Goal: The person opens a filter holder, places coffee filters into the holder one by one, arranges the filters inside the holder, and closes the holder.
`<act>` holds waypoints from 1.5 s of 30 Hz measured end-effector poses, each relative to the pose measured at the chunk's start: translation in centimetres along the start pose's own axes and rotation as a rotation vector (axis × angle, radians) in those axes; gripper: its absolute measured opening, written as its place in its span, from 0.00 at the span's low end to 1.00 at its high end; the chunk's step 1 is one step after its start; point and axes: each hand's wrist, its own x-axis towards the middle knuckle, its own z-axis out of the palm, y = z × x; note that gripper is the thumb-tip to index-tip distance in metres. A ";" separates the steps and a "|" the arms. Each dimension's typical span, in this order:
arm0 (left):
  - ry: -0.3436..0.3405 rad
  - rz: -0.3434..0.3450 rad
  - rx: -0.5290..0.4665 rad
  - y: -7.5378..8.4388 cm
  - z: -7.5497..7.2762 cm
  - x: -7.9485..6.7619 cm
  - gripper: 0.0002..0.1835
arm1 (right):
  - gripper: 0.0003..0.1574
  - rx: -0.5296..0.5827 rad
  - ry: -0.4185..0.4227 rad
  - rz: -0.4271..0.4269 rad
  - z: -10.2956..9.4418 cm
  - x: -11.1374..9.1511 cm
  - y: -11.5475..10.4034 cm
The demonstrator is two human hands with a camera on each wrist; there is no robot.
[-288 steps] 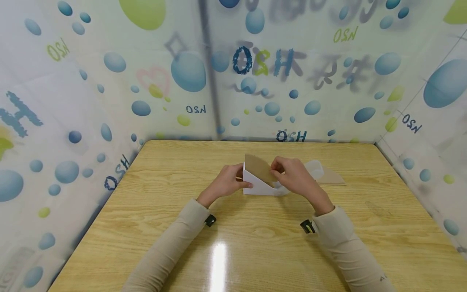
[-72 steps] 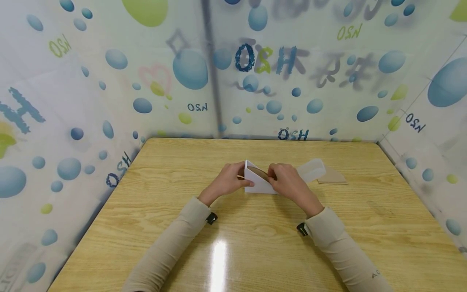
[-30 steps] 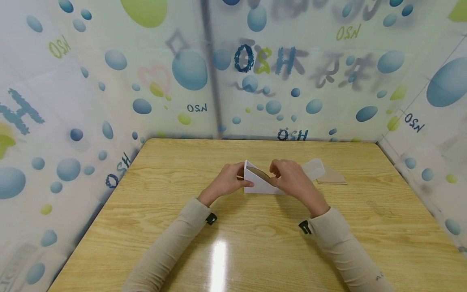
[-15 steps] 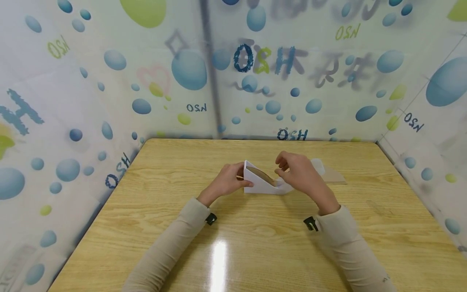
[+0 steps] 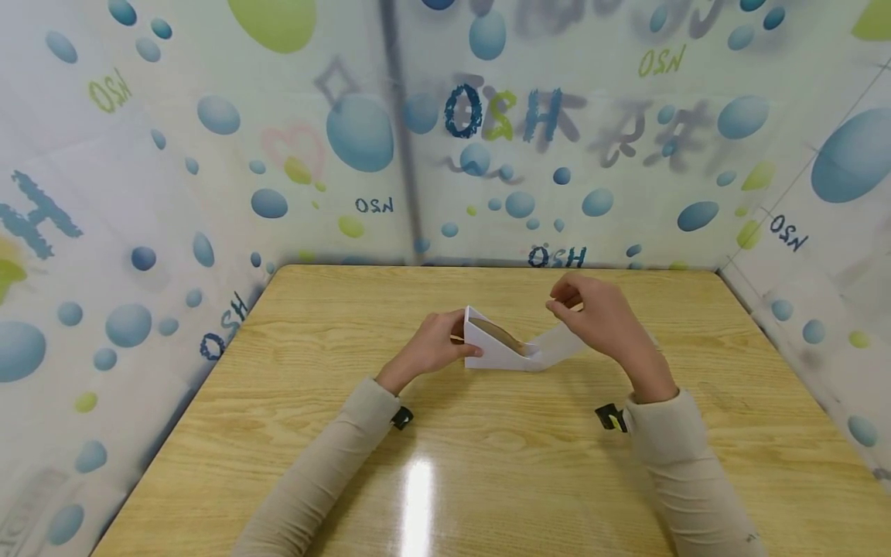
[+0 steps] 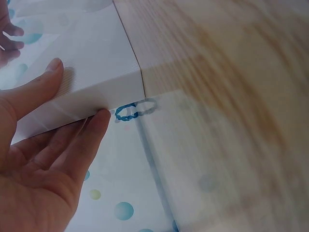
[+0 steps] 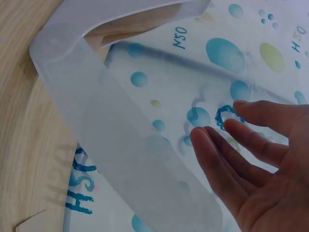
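Observation:
A white box [image 5: 490, 356] with a slanted open top stands on the table. Inside it are brown paper coffee filters [image 5: 501, 335], only their upper edge showing. My left hand [image 5: 433, 344] grips the box's tall left end; in the left wrist view, the thumb lies on one white side [image 6: 91, 38] and the fingers on another. A translucent lid [image 7: 135, 125] joins the low end of the box and slopes out to the right. Over the lid's outer part hovers my right hand [image 5: 604, 317], fingers loosely bent and nothing between them.
Mostly hidden behind the right hand is a loose brown filter piece, whose corner [image 7: 31, 223] shows in the right wrist view. The wooden table [image 5: 459, 480] ends at a patterned curtain [image 5: 431, 186] at the back.
The brown filters, standing high out of the box earlier, now sit down inside it. My right hand has let go of them and moved right and up. The left hand keeps its grip.

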 end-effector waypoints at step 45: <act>-0.001 0.003 0.009 0.1 0.0 -0.1 0.19 | 0.21 0.076 0.110 0.192 -4.9 -1.7 5.9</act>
